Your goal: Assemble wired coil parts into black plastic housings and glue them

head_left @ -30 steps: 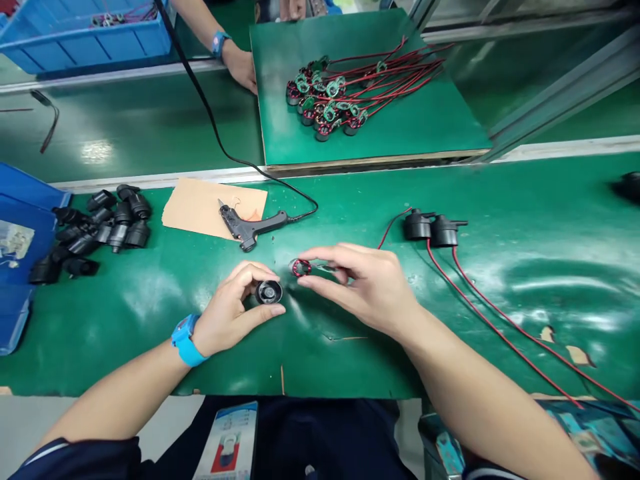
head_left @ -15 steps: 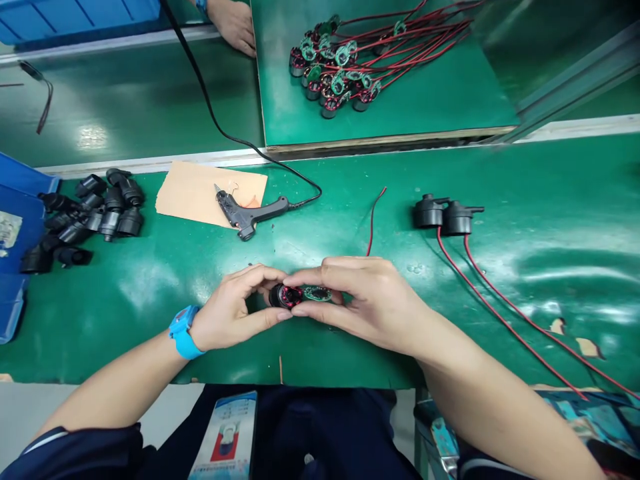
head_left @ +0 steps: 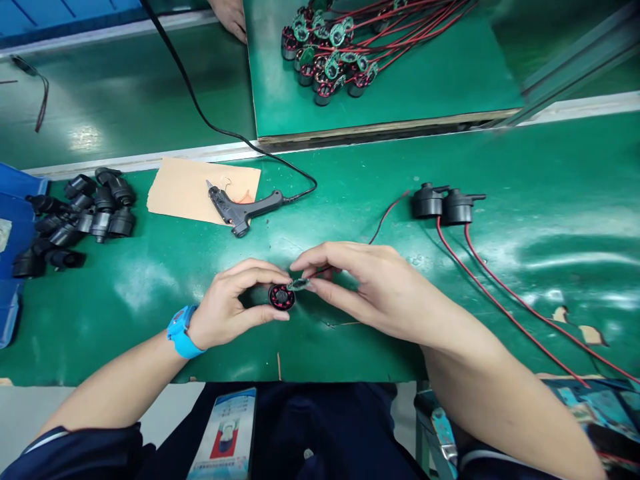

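My left hand (head_left: pixel 233 303), with a blue watch on its wrist, is closed round a small black round housing (head_left: pixel 281 297) that shows a red coil inside. My right hand (head_left: pixel 370 287) pinches a small green circuit disc (head_left: pixel 299 285) at the housing's upper right rim. A red and black wire (head_left: pixel 385 217) runs from under my right hand toward the far right. Both hands rest low over the green mat (head_left: pixel 150 293).
A black glue gun (head_left: pixel 240 210) lies on brown cardboard (head_left: pixel 187 190). Several black housings (head_left: pixel 75 220) are piled at the left by a blue bin (head_left: pixel 10 220). Two wired black housings (head_left: pixel 443 203) sit right. Wired coils (head_left: pixel 330 50) lie on a raised board; another person's hand (head_left: pixel 230 13) shows beyond.
My right hand has seated the red coil into the black housing held by my left hand, then drawn back a little, keeping the green disc at the rim. The view shifted slightly downward.
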`<state>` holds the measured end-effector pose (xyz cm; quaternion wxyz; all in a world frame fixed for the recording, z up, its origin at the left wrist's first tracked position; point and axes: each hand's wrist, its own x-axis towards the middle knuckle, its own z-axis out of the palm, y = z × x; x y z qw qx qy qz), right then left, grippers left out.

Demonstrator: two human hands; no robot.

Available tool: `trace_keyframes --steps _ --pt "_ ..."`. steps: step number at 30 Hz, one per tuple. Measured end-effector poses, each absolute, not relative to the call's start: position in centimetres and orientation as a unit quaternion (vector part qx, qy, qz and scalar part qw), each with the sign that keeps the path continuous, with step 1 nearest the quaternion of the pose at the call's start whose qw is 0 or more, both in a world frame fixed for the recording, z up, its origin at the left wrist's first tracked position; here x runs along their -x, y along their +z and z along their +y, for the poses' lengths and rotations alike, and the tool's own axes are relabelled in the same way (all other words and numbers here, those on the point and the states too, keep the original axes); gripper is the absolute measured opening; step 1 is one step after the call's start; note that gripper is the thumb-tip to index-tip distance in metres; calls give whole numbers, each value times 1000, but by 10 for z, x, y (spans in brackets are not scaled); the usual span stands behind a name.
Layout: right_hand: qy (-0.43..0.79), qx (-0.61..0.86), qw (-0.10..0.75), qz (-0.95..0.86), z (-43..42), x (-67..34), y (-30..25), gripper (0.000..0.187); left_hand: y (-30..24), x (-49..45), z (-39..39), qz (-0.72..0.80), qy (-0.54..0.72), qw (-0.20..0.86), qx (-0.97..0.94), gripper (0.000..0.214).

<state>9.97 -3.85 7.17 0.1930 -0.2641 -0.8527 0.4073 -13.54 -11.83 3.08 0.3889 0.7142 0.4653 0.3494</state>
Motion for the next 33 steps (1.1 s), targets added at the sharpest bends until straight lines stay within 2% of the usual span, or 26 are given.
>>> trace_keyframes --steps 4,7,10,16,22,33 --pt "461 256 155 -835 -36 -94 63 23 25 135 -116 488 293 319 -758 35" --pt "542 262 141 -786 -33 -93 58 23 17 136 -117 479 341 272 -762 39" --pt "580 274 156 -751 -32 -95 55 19 14 138 -119 441 361 237 -787 31" --pt "581 287 153 -746 -35 -97 54 15 18 142 -118 411 287 168 -849 21" --pt "576 272 141 -758 -37 -98 57 18 19 143 -116 389 294 109 -866 18" --pt "572 255 140 -767 -40 -96 57 21 25 140 -116 390 313 105 -860 15"
